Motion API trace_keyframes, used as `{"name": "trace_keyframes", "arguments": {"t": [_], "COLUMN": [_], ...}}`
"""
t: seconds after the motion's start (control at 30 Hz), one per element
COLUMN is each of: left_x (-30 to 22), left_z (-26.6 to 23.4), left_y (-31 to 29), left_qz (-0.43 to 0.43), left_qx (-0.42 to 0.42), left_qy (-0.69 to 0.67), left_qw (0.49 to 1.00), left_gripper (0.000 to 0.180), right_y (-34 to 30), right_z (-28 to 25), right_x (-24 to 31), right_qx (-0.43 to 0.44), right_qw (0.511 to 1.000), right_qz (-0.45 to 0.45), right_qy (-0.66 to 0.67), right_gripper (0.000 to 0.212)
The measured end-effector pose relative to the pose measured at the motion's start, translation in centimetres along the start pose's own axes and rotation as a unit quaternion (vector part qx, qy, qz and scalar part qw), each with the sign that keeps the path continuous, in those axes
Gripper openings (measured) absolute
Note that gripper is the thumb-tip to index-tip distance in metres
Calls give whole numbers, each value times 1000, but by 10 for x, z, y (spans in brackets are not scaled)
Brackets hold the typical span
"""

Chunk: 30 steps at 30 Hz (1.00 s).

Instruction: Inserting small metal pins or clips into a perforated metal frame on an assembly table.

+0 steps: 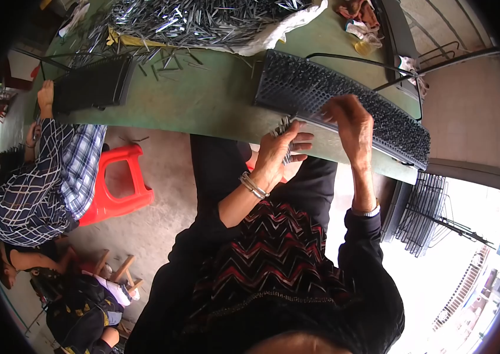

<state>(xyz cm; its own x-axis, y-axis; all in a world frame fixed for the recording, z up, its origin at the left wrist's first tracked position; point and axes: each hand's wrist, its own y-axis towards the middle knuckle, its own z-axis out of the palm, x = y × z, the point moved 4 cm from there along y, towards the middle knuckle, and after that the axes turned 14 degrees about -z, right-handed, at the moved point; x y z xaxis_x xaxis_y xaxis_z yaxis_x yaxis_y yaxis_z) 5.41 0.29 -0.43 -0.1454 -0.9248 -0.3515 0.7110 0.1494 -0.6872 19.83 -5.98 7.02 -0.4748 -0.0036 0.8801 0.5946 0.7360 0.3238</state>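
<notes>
We are holding thin metal strips point(282, 125) in our left hand point(273, 154), its fingers spread, just in front of the black holed rack point(290, 87). Our right hand point(353, 122) is hovering at the rack, fingers bent; blur is hiding whether they pinch anything. A strip heap point(185, 22) is lying left of the rack.

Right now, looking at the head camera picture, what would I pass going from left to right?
Another worker's hand → red stool → the person's left hand holding metal sticks → their right hand → black wire racks.
</notes>
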Motion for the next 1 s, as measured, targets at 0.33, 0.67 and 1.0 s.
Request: {"name": "trace_keyframes", "arguments": {"t": [0.33, 0.67, 1.0], "left_x": [7, 5, 10], "left_z": [15, 11, 11], "left_y": [33, 22, 18], "left_qz": [-38, -21, -43], "left_qx": [55, 32, 84], "left_qy": [-16, -41, -57], "left_qw": [998, 998, 994], "left_gripper": [20, 20, 24], "right_y": [26, 26, 28], "right_z": [3, 8, 16], "right_x": [-29, -31, -23], "right_qx": [-103, -83, -35], "right_qw": [984, 973, 923], "right_qz": [-57, -80, -169], "right_qy": [-131, -200, -343], "right_gripper": [9, 7, 10]}}
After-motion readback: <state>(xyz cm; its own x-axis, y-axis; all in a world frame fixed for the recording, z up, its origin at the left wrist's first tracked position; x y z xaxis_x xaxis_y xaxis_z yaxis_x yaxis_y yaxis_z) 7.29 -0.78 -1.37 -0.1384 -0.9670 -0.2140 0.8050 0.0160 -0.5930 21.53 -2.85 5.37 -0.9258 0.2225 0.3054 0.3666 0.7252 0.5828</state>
